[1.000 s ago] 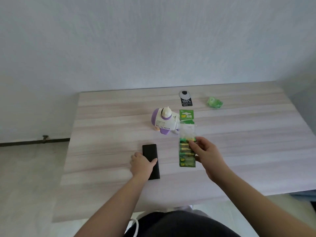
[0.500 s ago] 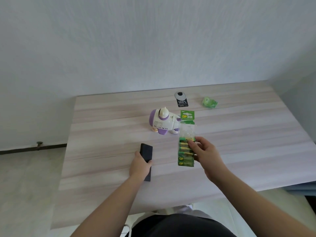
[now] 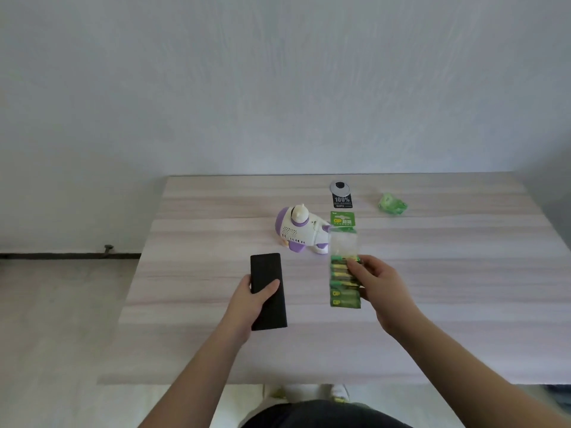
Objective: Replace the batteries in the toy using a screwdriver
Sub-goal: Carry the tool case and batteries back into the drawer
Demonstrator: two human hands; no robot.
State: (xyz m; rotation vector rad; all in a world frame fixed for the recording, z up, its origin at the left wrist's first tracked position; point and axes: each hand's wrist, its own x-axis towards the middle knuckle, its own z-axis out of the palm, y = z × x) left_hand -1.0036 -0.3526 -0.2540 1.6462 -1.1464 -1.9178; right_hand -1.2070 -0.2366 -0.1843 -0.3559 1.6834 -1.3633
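Your left hand (image 3: 251,299) grips a flat black rectangular case (image 3: 267,291) by its near half, thumb lying across the top face and fingers curled round its left edge. The case's long axis runs away from you, nearly straight toward the wall, its far end free. It carries no writing that can be read.

Just beyond it, the white and purple toy (image 3: 301,231) sits on the pale wood-grain table (image 3: 200,350), near the table's middle. Its long axis runs left to right, the rounded purple end to your left and the narrower end to your right, where it slips behind the battery pack. A small domed figure sticks up from its top, and a patch of dotted speaker holes faces you.

Your right hand (image 3: 378,287) pinches the strip of green batteries (image 3: 344,274) at its right edge, thumb and fingertips curled onto the cells. The strip's long axis points away from you; the cells lie crosswise, stacked like rungs. "GP" reads on the two nearest cells and on the green header card at the far end, which also bears characters too small to read.

Behind the pack lies a black tag (image 3: 341,196) printed "100%". Further right sits a crumpled green wrapper (image 3: 392,204).
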